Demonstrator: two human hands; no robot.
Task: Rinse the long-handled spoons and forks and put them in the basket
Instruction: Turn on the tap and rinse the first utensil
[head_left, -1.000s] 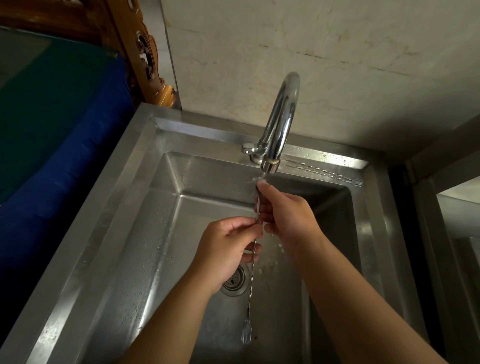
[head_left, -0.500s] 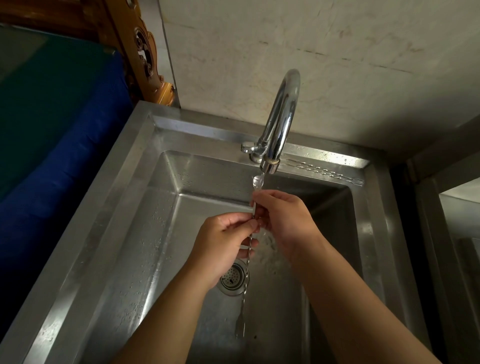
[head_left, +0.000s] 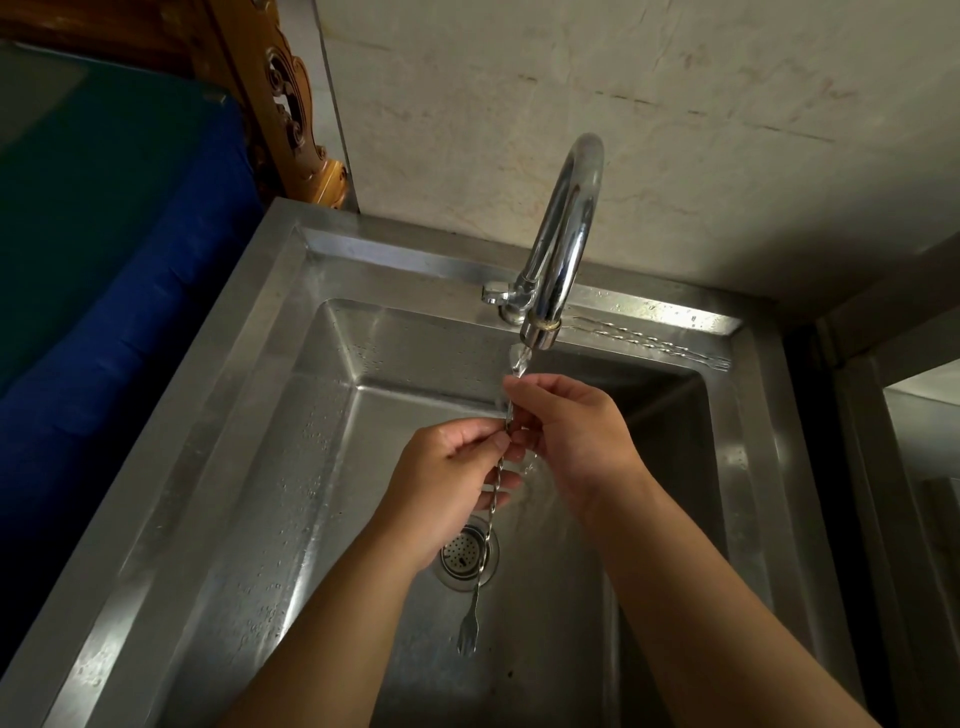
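A long twisted-handle metal utensil (head_left: 485, 540) hangs upright over the steel sink (head_left: 291, 467), its small fork end pointing down near the drain and its spoon end up in the water stream under the faucet (head_left: 563, 234). My left hand (head_left: 447, 483) pinches the stem from the left. My right hand (head_left: 576, 436) grips the upper stem just below the spout. Further twisted-handle utensils (head_left: 654, 340) lie on the sink's back ledge to the right of the faucet. No basket is in view.
The drain strainer (head_left: 465, 558) sits in the basin floor behind the hanging utensil. A blue and green covered surface (head_left: 104, 260) lies left of the sink. A carved wooden post (head_left: 280, 104) stands at the back left. A steel shelf frame (head_left: 893, 415) borders the right.
The utensil has been drawn upward through my hands, so its fork end hangs higher above the basin floor. My right hand has slid down from the spout, baring the spoon end in the stream.
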